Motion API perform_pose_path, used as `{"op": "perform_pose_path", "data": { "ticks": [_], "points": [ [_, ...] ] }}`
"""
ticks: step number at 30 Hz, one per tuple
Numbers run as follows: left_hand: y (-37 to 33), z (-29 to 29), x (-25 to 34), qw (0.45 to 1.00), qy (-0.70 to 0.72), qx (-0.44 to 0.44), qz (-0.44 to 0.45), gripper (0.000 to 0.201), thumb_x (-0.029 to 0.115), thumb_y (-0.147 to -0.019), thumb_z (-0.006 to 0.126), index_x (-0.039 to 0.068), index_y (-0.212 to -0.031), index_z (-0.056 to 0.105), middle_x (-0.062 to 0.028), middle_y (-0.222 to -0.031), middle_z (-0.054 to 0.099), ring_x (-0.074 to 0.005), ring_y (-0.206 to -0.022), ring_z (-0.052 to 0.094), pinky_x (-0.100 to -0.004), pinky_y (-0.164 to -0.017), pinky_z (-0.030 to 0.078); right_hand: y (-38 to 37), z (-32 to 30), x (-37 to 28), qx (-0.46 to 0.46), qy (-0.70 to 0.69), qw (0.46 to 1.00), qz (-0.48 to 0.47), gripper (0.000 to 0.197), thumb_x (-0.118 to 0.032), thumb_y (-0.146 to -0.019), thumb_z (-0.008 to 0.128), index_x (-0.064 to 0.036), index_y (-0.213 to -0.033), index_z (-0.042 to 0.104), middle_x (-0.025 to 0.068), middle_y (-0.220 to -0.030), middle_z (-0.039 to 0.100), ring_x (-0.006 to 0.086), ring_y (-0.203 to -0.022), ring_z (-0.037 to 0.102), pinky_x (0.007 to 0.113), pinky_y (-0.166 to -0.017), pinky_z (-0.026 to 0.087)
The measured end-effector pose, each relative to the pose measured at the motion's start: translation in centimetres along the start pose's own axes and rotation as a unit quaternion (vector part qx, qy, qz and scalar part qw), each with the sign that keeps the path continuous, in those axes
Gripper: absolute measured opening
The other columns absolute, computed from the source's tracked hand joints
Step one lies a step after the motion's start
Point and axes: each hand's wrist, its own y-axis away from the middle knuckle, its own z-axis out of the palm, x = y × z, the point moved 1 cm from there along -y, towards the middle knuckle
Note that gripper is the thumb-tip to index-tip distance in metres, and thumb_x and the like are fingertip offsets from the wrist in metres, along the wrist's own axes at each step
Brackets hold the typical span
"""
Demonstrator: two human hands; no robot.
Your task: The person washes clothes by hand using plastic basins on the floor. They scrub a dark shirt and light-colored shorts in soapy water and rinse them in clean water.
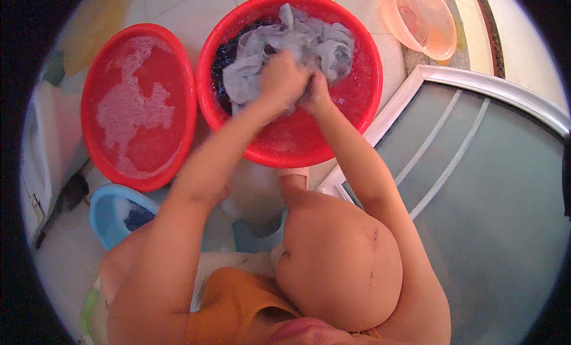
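Observation:
A wet light-grey garment lies bunched in a round red basin at the top middle, partly in water. Its exact kind cannot be made out among the folds. Dark cloth shows beneath it along the basin's left side. My left hand, slightly blurred, is closed on the garment near the basin's middle. Close beside it on the right, my right hand also grips a fold, its fingers curled and partly hidden. The two hands are nearly touching.
Left of the basin stands another red basin holding foamy water. Below that is a light-blue basin with dark cloth inside. An orange translucent basin sits at the upper right. A framed glass door fills the right side.

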Motion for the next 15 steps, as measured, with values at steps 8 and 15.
{"op": "perform_pose_path", "data": {
  "ticks": [8,15],
  "points": [
    [1.9,-0.6,3.1,0.939,-0.158,0.004,0.306,0.024,0.027,-0.081,0.049,0.007,-0.070,0.056,-0.0165,-0.069,0.061,-0.0300,-0.062,0.062,-0.0427,-0.053,0.048,4.0,2.0,-2.1,0.049,0.029,0.997,-0.051,0.051,-0.045,-0.083,0.047,-0.0042,-0.113,0.052,0.0099,-0.105,0.059,0.0243,-0.098,0.055,0.039,-0.088,0.042],
    [-0.9,-8.2,-2.2,0.955,-0.240,-0.148,0.093,0.033,0.014,-0.077,0.048,0.004,-0.108,0.054,-0.0217,-0.092,0.059,-0.0369,-0.084,0.059,-0.0464,-0.075,0.047,7.9,8.9,-11.2,0.077,0.613,0.786,-0.006,0.045,-0.036,-0.069,0.064,-0.0004,-0.098,0.062,0.0120,-0.093,0.064,0.0232,-0.078,0.062,0.031,-0.073,0.049]
  ]
}}
